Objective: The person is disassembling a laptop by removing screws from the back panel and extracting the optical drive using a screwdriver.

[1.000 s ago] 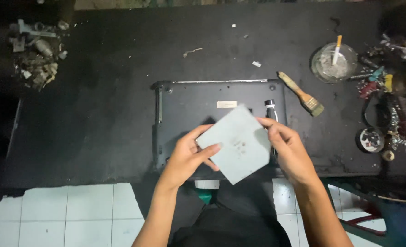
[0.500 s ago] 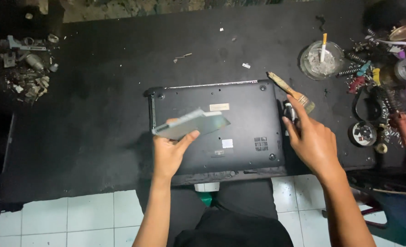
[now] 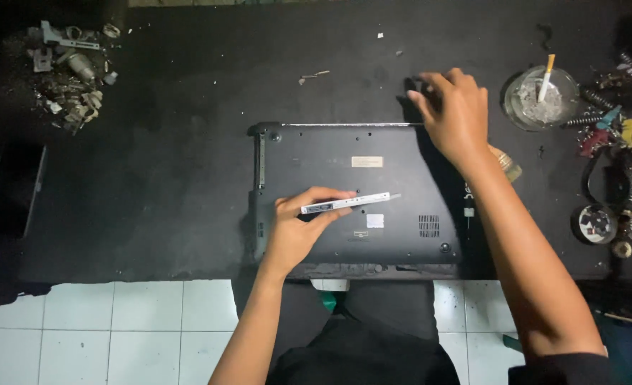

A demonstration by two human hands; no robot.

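Left hand [image 3: 294, 232] pinches a thin grey drive tray [image 3: 348, 202] edge-on above the upturned black laptop [image 3: 359, 192] on the dark table [image 3: 173, 178]. Right hand [image 3: 455, 114] reaches past the laptop's far edge, fingers spread, grasping nothing visible. Glass ashtray [image 3: 540, 100] nearby.

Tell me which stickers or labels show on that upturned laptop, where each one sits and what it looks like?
Pale label: upper middle of the laptop's black underside, a small tan rectangle lying flat.
White sticker: lower middle of the underside, just under the thin silver drive held edge-on in the left hand; small, near square.
Dark label: just below the white sticker, tiny; details too small to tell.
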